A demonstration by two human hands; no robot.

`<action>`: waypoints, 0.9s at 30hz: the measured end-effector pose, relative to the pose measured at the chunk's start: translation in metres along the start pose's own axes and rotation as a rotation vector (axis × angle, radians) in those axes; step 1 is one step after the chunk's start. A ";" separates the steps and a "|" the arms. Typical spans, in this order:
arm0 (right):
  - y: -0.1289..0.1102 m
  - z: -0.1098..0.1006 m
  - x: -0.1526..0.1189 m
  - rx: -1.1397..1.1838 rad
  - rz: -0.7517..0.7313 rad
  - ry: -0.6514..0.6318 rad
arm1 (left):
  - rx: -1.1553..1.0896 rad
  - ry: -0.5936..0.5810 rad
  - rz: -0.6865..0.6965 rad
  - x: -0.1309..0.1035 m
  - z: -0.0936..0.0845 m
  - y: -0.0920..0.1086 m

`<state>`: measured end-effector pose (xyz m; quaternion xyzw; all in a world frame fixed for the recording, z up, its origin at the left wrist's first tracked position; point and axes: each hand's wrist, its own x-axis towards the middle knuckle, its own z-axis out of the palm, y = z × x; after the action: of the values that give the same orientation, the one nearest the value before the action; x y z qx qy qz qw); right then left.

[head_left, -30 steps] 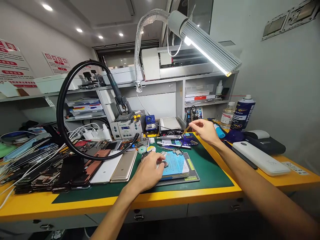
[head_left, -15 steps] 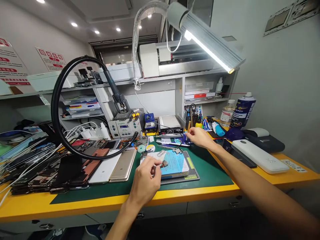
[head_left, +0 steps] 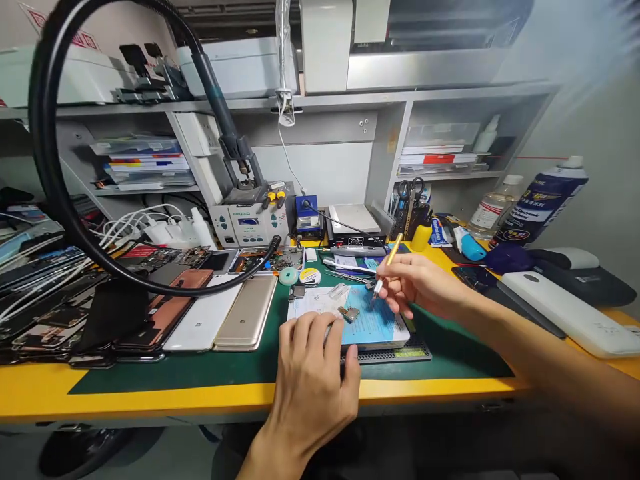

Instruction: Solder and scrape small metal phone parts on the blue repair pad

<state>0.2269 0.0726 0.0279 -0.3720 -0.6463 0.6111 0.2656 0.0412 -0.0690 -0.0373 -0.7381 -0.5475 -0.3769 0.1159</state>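
My left hand [head_left: 315, 373] rests over the near left edge of a white-and-blue box [head_left: 390, 327], its fingers extended and nothing held. Just beyond those fingertips lies a small metal phone part with a short flex [head_left: 349, 313], flat on the box top. My right hand [head_left: 413, 283] grips a slim pen-like tool with a gold shaft and silver lower end [head_left: 393, 252], tip pointing down above the box's right side. The tool's exact kind is unclear. Near the back of the box top are a clear label strip [head_left: 339, 291] and another small dark part [head_left: 297, 293].
Several phones, including a gold one [head_left: 246, 313], lie to the left on the green mat [head_left: 465, 353]. A black cable loop [head_left: 37, 133] arches over them. A rework station [head_left: 247, 223] stands behind. To the right are a white power bank [head_left: 560, 313] and a spray can [head_left: 543, 203].
My left hand has let go of the small part, which now lies on the box. My right hand has come back from the rear tools, holding the gold tool over the box. The view tilted down.
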 end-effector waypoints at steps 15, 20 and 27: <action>0.010 0.025 0.001 -0.030 -0.009 -0.024 | 0.028 0.021 -0.188 0.018 0.006 0.007; 0.014 0.026 0.000 -0.058 -0.016 -0.022 | 0.028 0.029 -0.177 0.018 0.007 0.007; 0.012 0.031 -0.005 -0.085 -0.064 0.004 | 0.010 0.005 -0.238 0.020 0.005 0.011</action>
<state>0.2071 0.0499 0.0135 -0.3632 -0.6826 0.5737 0.2702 0.0554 -0.0558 -0.0248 -0.6662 -0.6330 -0.3871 0.0756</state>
